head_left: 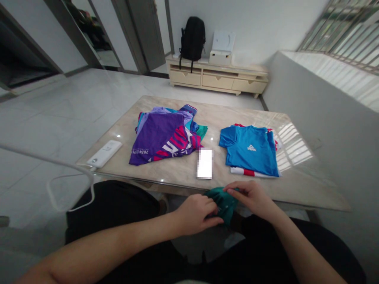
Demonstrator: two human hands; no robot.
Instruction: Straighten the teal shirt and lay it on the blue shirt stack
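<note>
A green garment [224,203] hangs bunched between my hands at the table's near edge, above my lap. My left hand [199,213] has its fingers curled into the cloth from the left. At the upper right of the cloth, my right hand [253,197] pinches it between thumb and fingers. How the garment is laid out inside the left hand is hidden. On the table, a blue T-shirt [251,152] lies folded on red and white clothing [237,170]. To the left, a purple shirt [160,136] tops a loose heap of clothes.
The marble-like table [177,172] also bears a pixelated white rectangle [205,163] near its front edge. A white power bank [105,153] with a cable [68,163] lies at the left. Behind stands a low cabinet [217,81] carrying a black backpack [193,39] and a white box [220,57].
</note>
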